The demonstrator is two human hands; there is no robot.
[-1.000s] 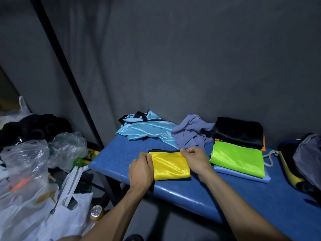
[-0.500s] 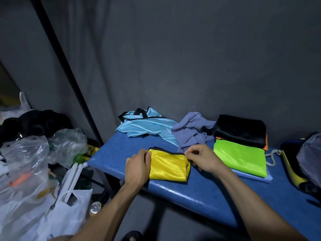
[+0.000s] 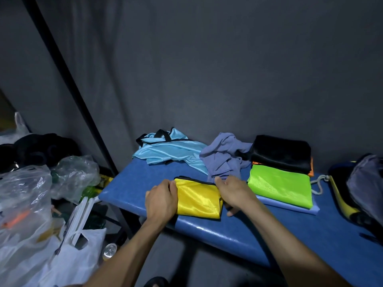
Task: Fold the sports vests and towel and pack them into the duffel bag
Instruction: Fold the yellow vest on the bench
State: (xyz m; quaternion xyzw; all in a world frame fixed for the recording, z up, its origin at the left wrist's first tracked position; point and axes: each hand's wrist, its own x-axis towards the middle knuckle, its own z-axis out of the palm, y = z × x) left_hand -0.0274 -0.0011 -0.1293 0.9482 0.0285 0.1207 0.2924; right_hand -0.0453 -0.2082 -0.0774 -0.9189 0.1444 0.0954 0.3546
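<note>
Grip change: my right hand [image 3: 233, 192] slid to the yellow vest's [image 3: 198, 200] right edge; my left hand [image 3: 161, 200] still grasps its left edge; vest folded compact, glossy.

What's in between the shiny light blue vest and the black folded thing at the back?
A crumpled grey-purple cloth lies between the light blue vest and the black folded fabric, as the head view shows.

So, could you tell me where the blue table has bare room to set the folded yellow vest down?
Bare blue table runs along the near edge, right of the yellow vest and below the green vest. The back is crowded by the light blue vest and grey towel.
</note>
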